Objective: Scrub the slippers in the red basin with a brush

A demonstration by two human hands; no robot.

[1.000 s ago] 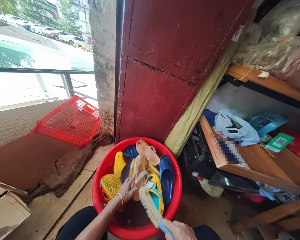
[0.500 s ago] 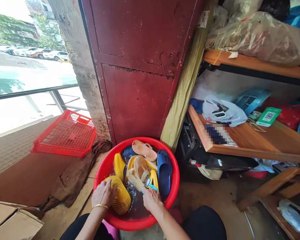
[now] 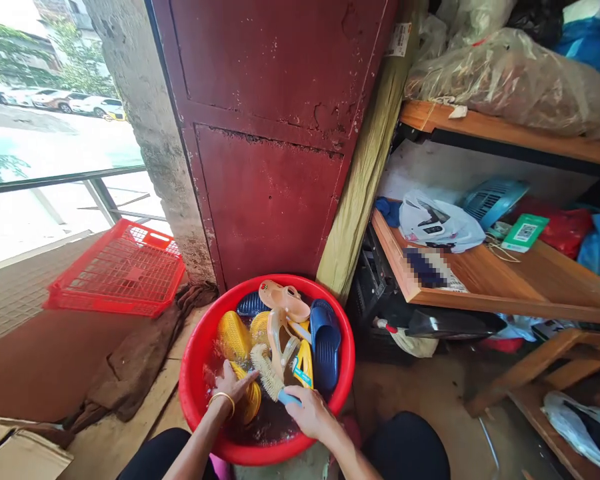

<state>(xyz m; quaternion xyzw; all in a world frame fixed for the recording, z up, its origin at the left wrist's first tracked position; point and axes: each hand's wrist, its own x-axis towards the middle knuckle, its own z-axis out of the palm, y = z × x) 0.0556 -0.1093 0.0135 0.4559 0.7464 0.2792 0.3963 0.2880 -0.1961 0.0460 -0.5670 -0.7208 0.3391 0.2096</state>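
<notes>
A red basin [image 3: 351, 360] holds dark water with several slippers and sandals in it. My right hand [image 3: 307, 410] grips the blue handle of a scrub brush [image 3: 266, 373], its pale bristles near the basin's middle. At the left of the water, my left hand [image 3: 233, 388] has its fingers spread over a yellow slipper [image 3: 251, 402]. Another yellow slipper [image 3: 234, 335] lies just beyond it. Beige sandals [image 3: 285, 301] rest on top at the centre and back, and a dark blue slipper [image 3: 325, 343] leans along the right side.
A red plastic crate [image 3: 120, 270] stands at the left on cardboard, with a brown cloth [image 3: 130, 373] beside it. Behind the basin is a dark red door [image 3: 275, 200]. Wooden shelves [image 3: 460, 303] with bags and a blue fan [image 3: 495, 200] are at the right.
My left hand has come off the yellow slipper's top and opened lower in the basin. That slipper has sunk, and another yellow one has turned. The brush is more upright. The view has shifted slightly.
</notes>
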